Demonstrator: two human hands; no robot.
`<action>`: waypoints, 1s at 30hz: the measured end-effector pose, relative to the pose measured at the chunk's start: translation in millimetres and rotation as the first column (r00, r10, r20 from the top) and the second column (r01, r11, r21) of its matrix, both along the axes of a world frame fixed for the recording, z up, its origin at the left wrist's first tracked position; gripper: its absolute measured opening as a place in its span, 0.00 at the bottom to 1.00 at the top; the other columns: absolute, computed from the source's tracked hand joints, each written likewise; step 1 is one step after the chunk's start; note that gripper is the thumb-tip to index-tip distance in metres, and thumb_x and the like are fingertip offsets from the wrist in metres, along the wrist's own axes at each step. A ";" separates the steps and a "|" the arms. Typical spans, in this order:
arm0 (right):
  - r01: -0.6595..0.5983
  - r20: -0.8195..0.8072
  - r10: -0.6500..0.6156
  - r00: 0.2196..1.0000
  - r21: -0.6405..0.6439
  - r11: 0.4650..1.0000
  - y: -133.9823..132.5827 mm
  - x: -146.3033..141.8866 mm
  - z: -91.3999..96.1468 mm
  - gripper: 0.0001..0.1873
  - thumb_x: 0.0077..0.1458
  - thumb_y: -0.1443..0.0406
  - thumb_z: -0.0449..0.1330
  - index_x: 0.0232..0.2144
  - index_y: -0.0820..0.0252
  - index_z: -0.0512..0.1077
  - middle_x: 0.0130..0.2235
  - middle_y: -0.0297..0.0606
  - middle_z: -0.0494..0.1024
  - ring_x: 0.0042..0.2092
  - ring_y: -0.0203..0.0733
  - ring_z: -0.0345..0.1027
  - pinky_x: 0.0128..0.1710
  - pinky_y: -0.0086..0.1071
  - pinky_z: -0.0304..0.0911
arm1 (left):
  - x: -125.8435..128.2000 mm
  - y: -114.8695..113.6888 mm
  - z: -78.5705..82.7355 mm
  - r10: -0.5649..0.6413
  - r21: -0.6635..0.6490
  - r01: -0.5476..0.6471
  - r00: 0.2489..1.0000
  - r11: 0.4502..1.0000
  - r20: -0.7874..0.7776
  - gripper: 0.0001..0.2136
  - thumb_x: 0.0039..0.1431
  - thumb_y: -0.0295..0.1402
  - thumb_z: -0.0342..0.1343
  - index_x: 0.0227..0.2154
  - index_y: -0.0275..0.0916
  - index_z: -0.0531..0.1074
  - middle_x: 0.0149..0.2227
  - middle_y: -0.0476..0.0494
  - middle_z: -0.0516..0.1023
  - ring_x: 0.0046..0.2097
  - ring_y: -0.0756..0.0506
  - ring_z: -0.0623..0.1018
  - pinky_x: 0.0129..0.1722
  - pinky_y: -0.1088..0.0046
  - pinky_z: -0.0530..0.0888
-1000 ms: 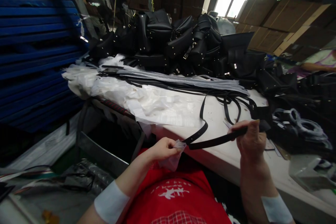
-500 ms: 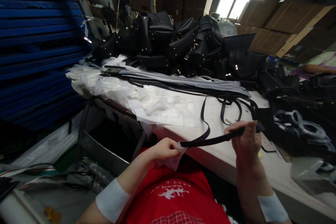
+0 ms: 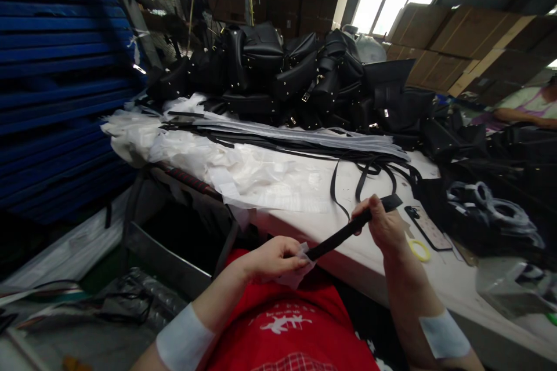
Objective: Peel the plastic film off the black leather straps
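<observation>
My left hand [image 3: 274, 256] pinches a small clear plastic sleeve [image 3: 296, 269] at the folded end of a black strap [image 3: 337, 235]. My right hand [image 3: 383, 226] grips the same strap further up, fingers wrapped round it, holding it slanted above the white table's [image 3: 383, 261] front edge. The strap's loose length loops back onto the table towards a bundle of black straps [image 3: 304, 142].
A pile of black leather bags [image 3: 300, 69] fills the table's far side. Crumpled white plastic sleeves [image 3: 226, 165] lie at the left. A phone [image 3: 429, 227] and a yellow ring [image 3: 418, 250] lie right of my right hand. Blue boards [image 3: 56, 81] stand at left. Another person's arm [image 3: 520, 113] shows far right.
The strap has been drawn in: its folded end sits deeper in the plastic sleeve, and my right hand has moved left and closer to my left hand, tilting the strap steeper.
</observation>
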State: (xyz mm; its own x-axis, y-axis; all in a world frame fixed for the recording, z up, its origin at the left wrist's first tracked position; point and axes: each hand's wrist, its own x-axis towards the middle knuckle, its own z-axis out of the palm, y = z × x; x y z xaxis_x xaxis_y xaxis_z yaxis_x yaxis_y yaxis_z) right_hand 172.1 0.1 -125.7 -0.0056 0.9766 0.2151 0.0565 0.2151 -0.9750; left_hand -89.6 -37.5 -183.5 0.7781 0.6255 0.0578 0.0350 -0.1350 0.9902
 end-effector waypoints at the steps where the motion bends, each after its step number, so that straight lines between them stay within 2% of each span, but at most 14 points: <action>1: 0.003 0.033 -0.002 0.999 -0.015 1.000 -0.8 -3.8 -1.8 0.30 0.59 0.44 0.55 0.22 0.62 0.76 0.15 0.36 0.73 0.15 0.37 0.67 0.14 0.27 0.61 | 0.8 0.4 -1.2 -0.010 0.024 0.010 1.000 1.000 0.002 0.24 0.64 0.49 0.49 0.21 0.34 0.71 0.27 0.44 0.73 0.32 0.49 0.72 0.37 0.75 0.69; 3: 0.011 0.085 -0.008 0.996 -0.041 0.999 -4.0 -12.6 -5.9 0.31 0.58 0.42 0.55 0.22 0.62 0.76 0.14 0.36 0.72 0.15 0.36 0.67 0.14 0.26 0.61 | 2.2 0.6 -5.0 0.022 0.060 -0.021 0.999 0.998 -0.022 0.24 0.65 0.48 0.47 0.21 0.34 0.70 0.27 0.45 0.72 0.30 0.50 0.71 0.35 0.75 0.68; 5: -0.002 0.101 0.011 0.995 -0.085 0.996 -8.9 -22.3 -11.2 0.32 0.56 0.40 0.54 0.23 0.63 0.75 0.15 0.37 0.73 0.16 0.36 0.68 0.15 0.26 0.61 | 3.8 -0.2 -8.9 0.172 0.073 -0.167 0.983 0.983 -0.065 0.23 0.65 0.48 0.47 0.23 0.34 0.71 0.26 0.46 0.71 0.29 0.50 0.70 0.31 0.76 0.67; 8: -0.033 0.079 0.047 0.996 -0.171 0.985 -16.8 -35.7 -22.0 0.34 0.52 0.37 0.55 0.24 0.63 0.76 0.19 0.38 0.76 0.16 0.36 0.68 0.15 0.26 0.60 | 7.3 -2.9 -12.0 0.373 0.109 -0.362 0.922 0.926 -0.101 0.23 0.66 0.47 0.45 0.25 0.35 0.72 0.28 0.46 0.71 0.30 0.49 0.70 0.30 0.76 0.66; 11: -0.040 0.039 0.052 0.998 -0.259 0.965 -22.1 -42.3 -35.2 0.36 0.49 0.35 0.55 0.24 0.64 0.76 0.20 0.39 0.76 0.15 0.35 0.66 0.15 0.26 0.58 | 10.9 -5.3 -11.9 0.490 0.151 -0.474 0.866 0.868 -0.097 0.22 0.67 0.47 0.44 0.24 0.36 0.69 0.27 0.47 0.69 0.29 0.49 0.69 0.31 0.76 0.66; 14: -0.066 0.000 0.071 0.997 -0.377 0.924 -23.8 -41.6 -48.1 0.38 0.47 0.34 0.56 0.18 0.65 0.73 0.17 0.41 0.74 0.15 0.36 0.65 0.16 0.28 0.59 | 13.5 -6.7 -10.7 0.557 0.169 -0.540 0.826 0.825 -0.083 0.22 0.68 0.46 0.43 0.25 0.37 0.69 0.27 0.48 0.68 0.30 0.49 0.68 0.32 0.75 0.66; 16: -0.083 -0.072 0.057 0.996 -0.443 0.893 -24.2 -40.3 -55.1 0.36 0.44 0.35 0.59 0.19 0.65 0.74 0.17 0.39 0.73 0.16 0.35 0.65 0.17 0.28 0.59 | 14.8 -7.7 -9.5 0.541 0.129 -0.530 0.837 0.838 -0.078 0.21 0.68 0.45 0.43 0.30 0.36 0.72 0.29 0.46 0.72 0.31 0.48 0.70 0.33 0.74 0.67; 18: -0.101 -0.188 0.010 0.982 -0.478 0.873 -24.8 -40.2 -60.1 0.33 0.44 0.38 0.63 0.30 0.64 0.78 0.18 0.34 0.72 0.18 0.33 0.62 0.16 0.25 0.55 | 16.4 -9.2 -8.6 0.522 0.081 -0.516 0.850 0.853 -0.074 0.18 0.67 0.43 0.45 0.42 0.36 0.74 0.34 0.44 0.76 0.33 0.48 0.73 0.35 0.74 0.69; 20: -0.099 -0.286 -0.049 0.957 -0.482 0.870 -25.0 -41.5 -63.3 0.31 0.44 0.42 0.66 0.39 0.61 0.78 0.18 0.29 0.69 0.18 0.30 0.59 0.16 0.23 0.49 | 18.3 -10.9 -8.9 0.528 0.052 -0.525 0.846 0.849 -0.077 0.20 0.63 0.41 0.52 0.54 0.36 0.67 0.37 0.43 0.78 0.34 0.47 0.75 0.35 0.73 0.71; 21: -0.086 -0.319 -0.080 0.944 -0.474 0.876 -24.7 -42.2 -64.2 0.29 0.43 0.44 0.68 0.39 0.60 0.77 0.18 0.28 0.68 0.18 0.29 0.57 0.16 0.22 0.46 | 19.4 -11.5 -9.7 0.532 0.023 -0.532 0.842 0.846 -0.088 0.24 0.60 0.40 0.56 0.57 0.36 0.64 0.35 0.43 0.79 0.31 0.48 0.75 0.33 0.73 0.71; 23: -0.050 -0.367 -0.128 0.921 -0.439 0.897 -22.6 -43.2 -64.6 0.25 0.42 0.47 0.71 0.33 0.60 0.76 0.18 0.26 0.64 0.19 0.27 0.53 0.17 0.22 0.44 | 21.4 -12.1 -12.8 0.478 -0.115 -0.491 0.869 0.863 -0.123 0.27 0.55 0.42 0.60 0.55 0.34 0.63 0.30 0.46 0.78 0.23 0.50 0.72 0.25 0.75 0.69; 25: -0.033 -0.409 -0.141 0.901 -0.389 0.920 -18.3 -43.4 -63.4 0.23 0.40 0.50 0.73 0.27 0.61 0.74 0.18 0.24 0.60 0.20 0.26 0.50 0.19 0.23 0.45 | 22.8 -11.3 -16.5 0.350 -0.314 -0.375 0.927 0.872 -0.135 0.24 0.55 0.48 0.58 0.46 0.34 0.68 0.26 0.47 0.77 0.18 0.52 0.68 0.19 0.77 0.64; 27: -0.040 -0.422 -0.121 0.899 -0.355 0.934 -12.9 -44.2 -62.1 0.24 0.39 0.50 0.73 0.23 0.61 0.70 0.19 0.24 0.59 0.21 0.28 0.49 0.20 0.24 0.46 | 24.0 -9.0 -18.5 0.242 -0.472 -0.258 0.966 0.843 -0.096 0.24 0.55 0.54 0.56 0.37 0.34 0.70 0.25 0.47 0.76 0.19 0.52 0.69 0.19 0.77 0.65; 30: -0.024 -0.352 -0.102 0.930 -0.338 0.941 -8.4 -52.4 -64.6 0.27 0.40 0.45 0.70 0.21 0.59 0.66 0.18 0.25 0.58 0.21 0.29 0.48 0.20 0.27 0.45 | 28.2 -3.0 -16.5 0.222 -0.545 -0.210 0.974 0.812 -0.044 0.27 0.52 0.59 0.55 0.35 0.35 0.71 0.24 0.49 0.74 0.22 0.52 0.72 0.23 0.77 0.69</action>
